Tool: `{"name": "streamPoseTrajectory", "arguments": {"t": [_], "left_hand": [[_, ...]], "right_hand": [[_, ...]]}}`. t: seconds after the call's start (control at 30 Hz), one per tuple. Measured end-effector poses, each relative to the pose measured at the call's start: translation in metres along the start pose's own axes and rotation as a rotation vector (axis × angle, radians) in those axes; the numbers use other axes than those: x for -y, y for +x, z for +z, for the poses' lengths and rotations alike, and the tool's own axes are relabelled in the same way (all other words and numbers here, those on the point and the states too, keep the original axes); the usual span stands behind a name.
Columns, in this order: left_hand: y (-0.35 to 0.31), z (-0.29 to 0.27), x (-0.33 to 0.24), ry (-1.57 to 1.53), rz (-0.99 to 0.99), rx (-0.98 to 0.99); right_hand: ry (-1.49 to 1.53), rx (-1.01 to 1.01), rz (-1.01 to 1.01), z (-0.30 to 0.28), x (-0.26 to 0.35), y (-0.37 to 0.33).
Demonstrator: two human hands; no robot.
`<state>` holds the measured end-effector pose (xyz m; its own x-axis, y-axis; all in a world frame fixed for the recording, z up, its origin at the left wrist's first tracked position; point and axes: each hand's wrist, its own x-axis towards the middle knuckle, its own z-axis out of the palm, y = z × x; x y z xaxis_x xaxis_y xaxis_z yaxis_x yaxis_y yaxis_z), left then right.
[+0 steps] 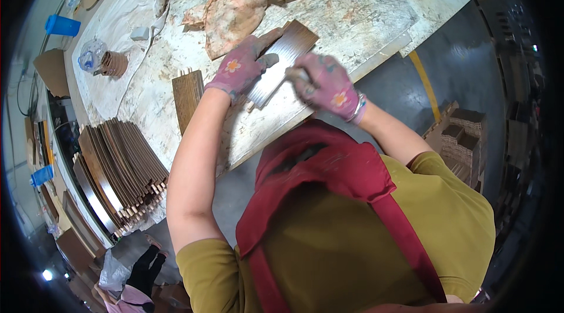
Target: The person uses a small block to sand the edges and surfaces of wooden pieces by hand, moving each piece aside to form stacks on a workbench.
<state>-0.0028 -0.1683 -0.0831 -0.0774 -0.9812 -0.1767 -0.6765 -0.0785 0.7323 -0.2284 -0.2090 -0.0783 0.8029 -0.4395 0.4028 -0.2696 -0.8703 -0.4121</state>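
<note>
A dark brown wooden board (pixel 295 45) with light pegs at its near end lies slanted before me, glare along its middle. My left hand (pixel 239 69), in a pink flowered glove with grey fingertips, grips its left edge, thumb on the face. My right hand (pixel 324 86), gloved alike, is at the board's right edge with fingers curled. Motion blur hides what those fingers hold, if anything. Left of my left forearm lies another brown board (pixel 188 98) with pegs. A crumpled, stained cloth (pixel 232 19) rests beyond my left hand.
A row of pegged boards (pixel 120 166) stands at the table's left. Toward the far left are a clear container (pixel 92 56), brown round pieces (pixel 114 64) and a blue cup (pixel 63 25). Stacked pieces (pixel 464 136) stand on the floor to the right. A person (pixel 141 283) is at lower left.
</note>
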Motion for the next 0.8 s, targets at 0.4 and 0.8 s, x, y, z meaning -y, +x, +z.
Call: {"name": "streamPoseTrajectory", "arguments": {"t": [0.4,0.8], "left_hand": [[-0.023,0.054,-0.079,0.435,0.112,-0.529],[-0.022,0.137,-0.068,0.434,-0.155,-0.666]], "right_hand": [[0.766,0.115,0.272,-0.065,-0.088,0.065],[0.36,0.946,-0.954,0.014,0.033,0.163]]}}
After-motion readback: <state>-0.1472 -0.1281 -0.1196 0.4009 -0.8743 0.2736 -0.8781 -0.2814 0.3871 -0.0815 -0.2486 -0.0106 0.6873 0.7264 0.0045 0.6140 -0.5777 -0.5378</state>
